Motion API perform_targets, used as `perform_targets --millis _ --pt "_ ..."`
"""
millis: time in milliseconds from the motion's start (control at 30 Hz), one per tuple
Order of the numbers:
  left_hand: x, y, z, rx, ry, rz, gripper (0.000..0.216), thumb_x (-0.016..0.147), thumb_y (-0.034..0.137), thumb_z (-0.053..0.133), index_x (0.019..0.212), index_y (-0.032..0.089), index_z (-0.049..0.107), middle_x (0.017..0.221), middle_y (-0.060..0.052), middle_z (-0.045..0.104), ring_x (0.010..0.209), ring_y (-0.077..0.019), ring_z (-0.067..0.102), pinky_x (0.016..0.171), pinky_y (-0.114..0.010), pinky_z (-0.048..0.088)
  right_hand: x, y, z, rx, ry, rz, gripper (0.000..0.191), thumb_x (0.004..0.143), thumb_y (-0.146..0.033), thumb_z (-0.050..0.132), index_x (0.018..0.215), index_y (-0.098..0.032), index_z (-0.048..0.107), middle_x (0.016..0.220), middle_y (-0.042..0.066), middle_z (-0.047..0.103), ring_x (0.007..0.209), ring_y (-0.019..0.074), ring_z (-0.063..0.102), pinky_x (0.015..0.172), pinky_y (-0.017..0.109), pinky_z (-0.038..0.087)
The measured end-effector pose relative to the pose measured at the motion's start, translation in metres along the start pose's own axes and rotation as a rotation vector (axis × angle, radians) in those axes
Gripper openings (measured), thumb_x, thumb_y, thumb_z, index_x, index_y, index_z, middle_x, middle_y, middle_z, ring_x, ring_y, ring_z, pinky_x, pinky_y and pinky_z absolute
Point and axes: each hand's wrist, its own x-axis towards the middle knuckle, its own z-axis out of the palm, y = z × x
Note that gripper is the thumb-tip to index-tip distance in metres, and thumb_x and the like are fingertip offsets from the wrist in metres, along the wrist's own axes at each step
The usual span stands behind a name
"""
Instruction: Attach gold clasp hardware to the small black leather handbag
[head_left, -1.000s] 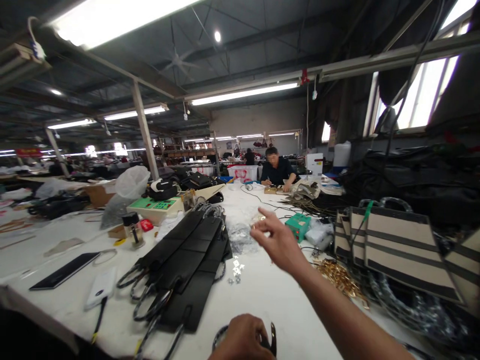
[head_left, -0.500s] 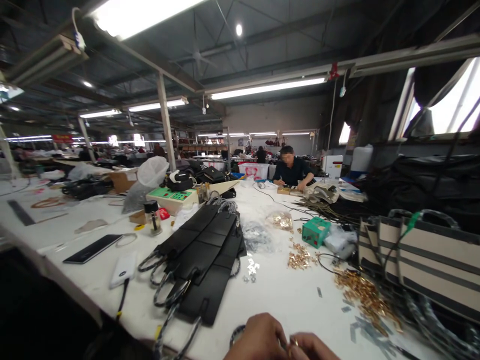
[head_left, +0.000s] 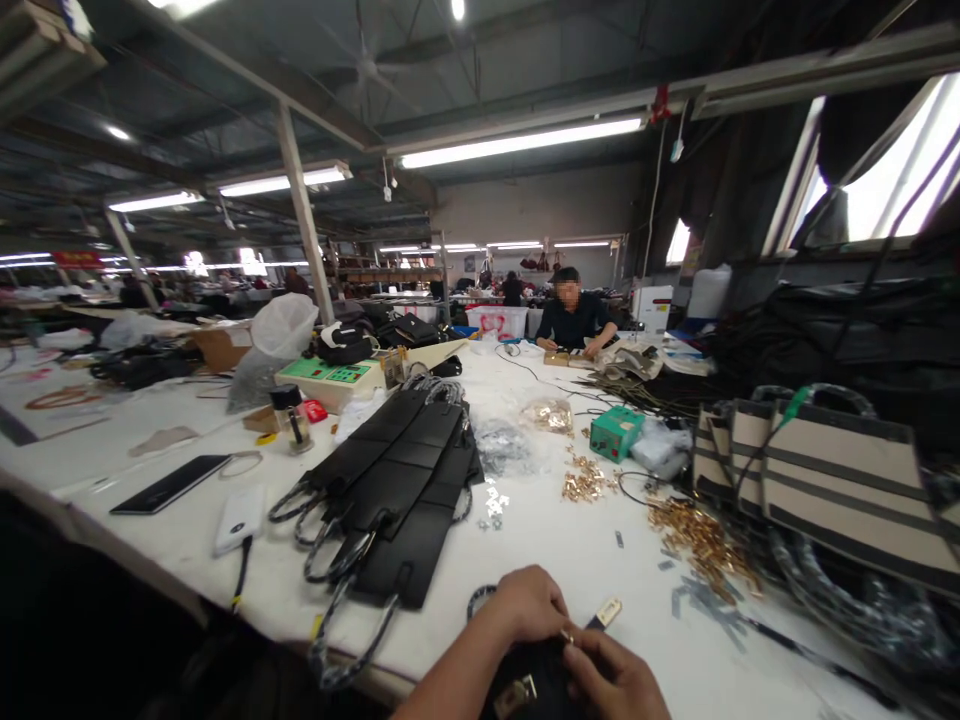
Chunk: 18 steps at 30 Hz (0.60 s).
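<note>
My left hand (head_left: 527, 608) is closed at the bottom middle, its fingers curled over a black bag (head_left: 529, 665). Thumb and fingers of my right hand (head_left: 613, 678) pinch a small gold metal piece (head_left: 567, 637) where the two hands meet. A gold turn-lock fitting (head_left: 517, 694) shows on the bag's front. From behind the fingers sticks out a dark strap tipped with a gold plate (head_left: 609, 612). Beside my left wrist curves a plastic-wrapped handle (head_left: 478, 600). My hands and the frame's lower edge hide much of the bag.
Stacked black bag panels (head_left: 409, 480) lie to the left, near a phone (head_left: 171, 484) and white power bank (head_left: 240, 518). Gold fittings (head_left: 701, 540), grey metal strips (head_left: 709, 610), a green box (head_left: 616, 432) and striped bags (head_left: 832, 470) are rightward. A co-worker (head_left: 574, 315) sits across the table.
The view has tipped downward, so both hands appear higher and more fully. The black bag, its gold lock and the plate-tipped strap now show. My hands stay together at the small gold piece.
</note>
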Motion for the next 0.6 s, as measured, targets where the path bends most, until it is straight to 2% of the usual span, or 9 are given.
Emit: perform_targets --millis 67,167,333,400,533,600 --pt "0.004 -0.001 0.0 -0.017 -0.06 -0.007 0.014 0.053 0.036 0.076 0.062 0.024 0.078 0.059 -0.005 0.071 0.052 -0.022 0.06 0.057 -0.034 0.046 -0.008 -0.008 -0.006 -0.018 0.031 0.004 0.042 0.078 -0.058 0.062 0.098 -0.023 0.074 0.078 0.002 0.073 0.07 0.0225 0.067 0.065 0.031 0.051" --pt "0.016 -0.008 0.004 -0.046 -0.137 0.002 0.018 0.056 0.037 0.073 0.064 0.022 0.078 0.063 -0.005 0.072 0.056 -0.0203 0.06 0.06 -0.031 0.045 -0.016 -0.016 -0.015 -0.015 0.111 -0.024 0.042 0.081 -0.055 0.06 0.103 -0.022 0.073 0.072 0.002 0.07 0.064 0.0203 0.063 0.063 0.03 0.05" --pt "0.024 -0.016 0.009 -0.066 -0.205 -0.004 0.033 0.056 0.047 0.075 0.071 0.019 0.079 0.066 -0.006 0.072 0.059 -0.0189 0.059 0.058 -0.028 0.043 -0.02 -0.014 -0.023 -0.085 0.103 -0.07 0.037 0.087 -0.048 0.056 0.107 -0.022 0.072 0.084 0.003 0.07 0.064 0.0168 0.062 0.067 0.03 0.05" --pt "0.024 -0.015 0.009 -0.055 -0.21 -0.008 0.036 0.055 0.05 0.075 0.073 0.018 0.079 0.067 -0.006 0.072 0.06 -0.0184 0.059 0.057 -0.027 0.042 -0.022 -0.012 -0.024 -0.117 0.125 -0.062 0.036 0.087 -0.046 0.056 0.108 -0.022 0.071 0.082 0.002 0.07 0.064 0.0165 0.063 0.067 0.029 0.051" --pt "0.026 -0.014 0.007 -0.019 -0.241 -0.022 0.043 0.053 0.055 0.077 0.076 0.02 0.078 0.068 -0.003 0.072 0.062 -0.0176 0.06 0.057 -0.025 0.042 -0.023 -0.01 -0.025 -0.166 0.171 -0.044 0.032 0.084 -0.044 0.06 0.103 -0.02 0.071 0.071 0.001 0.068 0.062 0.0175 0.063 0.062 0.028 0.05" --pt "0.028 -0.014 0.007 -0.001 -0.267 -0.028 0.043 0.053 0.057 0.077 0.077 0.021 0.078 0.069 -0.002 0.072 0.063 -0.0174 0.061 0.057 -0.025 0.042 -0.022 -0.01 -0.024 -0.206 0.18 -0.085 0.029 0.084 -0.041 0.06 0.1 -0.021 0.072 0.074 0.002 0.07 0.064 0.0175 0.063 0.064 0.029 0.05"
